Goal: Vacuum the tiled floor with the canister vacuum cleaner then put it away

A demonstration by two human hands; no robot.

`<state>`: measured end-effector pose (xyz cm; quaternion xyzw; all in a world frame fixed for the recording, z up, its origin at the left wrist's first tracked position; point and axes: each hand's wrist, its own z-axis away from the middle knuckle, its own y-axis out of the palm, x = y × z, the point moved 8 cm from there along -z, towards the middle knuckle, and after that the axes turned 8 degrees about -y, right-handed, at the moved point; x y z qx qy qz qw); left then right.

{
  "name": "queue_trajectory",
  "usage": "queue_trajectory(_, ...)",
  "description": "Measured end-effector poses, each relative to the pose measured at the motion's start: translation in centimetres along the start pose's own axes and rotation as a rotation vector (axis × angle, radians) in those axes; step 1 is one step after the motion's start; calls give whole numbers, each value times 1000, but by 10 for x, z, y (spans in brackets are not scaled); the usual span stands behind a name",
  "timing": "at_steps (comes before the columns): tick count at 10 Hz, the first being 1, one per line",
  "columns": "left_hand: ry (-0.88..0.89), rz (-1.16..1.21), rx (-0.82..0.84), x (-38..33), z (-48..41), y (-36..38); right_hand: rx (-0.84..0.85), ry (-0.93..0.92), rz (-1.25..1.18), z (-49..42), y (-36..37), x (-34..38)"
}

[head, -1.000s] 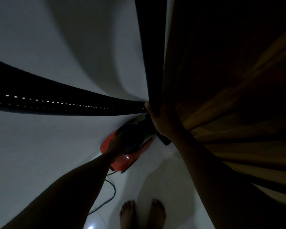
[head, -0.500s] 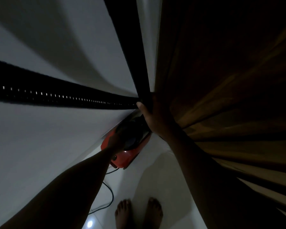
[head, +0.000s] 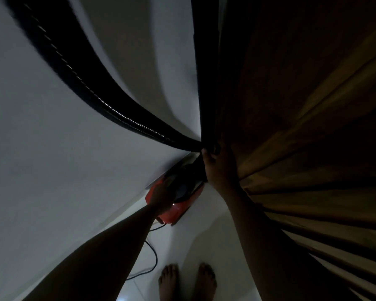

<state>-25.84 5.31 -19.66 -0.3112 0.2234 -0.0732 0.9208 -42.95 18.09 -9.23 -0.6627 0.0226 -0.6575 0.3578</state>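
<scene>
Pretty dark shot, so take this with a grain of salt. The red canister vacuum cleaner (head: 178, 198) is parked on the tiled floor (head: 204, 246), tucked into the narrow gap between the white wall (head: 52, 170) and the brown curtain (head: 302, 127), which looks like the put-away spot. The left hand (head: 163, 197) is laid over the top of the body, probably on its carry handle, but whether that grip is actually closed can't be told. The right hand (head: 218, 166) is wrapped around the black wand (head: 205, 83) where the ribbed hose (head: 91, 92) joins, likely so the tube is kept upright against the corner. The power cord (head: 154, 257) is left trailing loose on the floor near the bare feet (head: 187, 281).
</scene>
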Motion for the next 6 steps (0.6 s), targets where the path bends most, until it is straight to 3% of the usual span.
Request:
queue_trajectory(3, 31, 79, -34, -65, 152, -112, 75, 98, 71, 87, -78, 101)
queue_trajectory(5, 160, 226, 84, -103, 289, -154, 24, 132, 65, 178, -143, 158)
queue_trajectory(6, 196, 217, 68, -87, 347, -169, -34, 111, 64, 234, -154, 178)
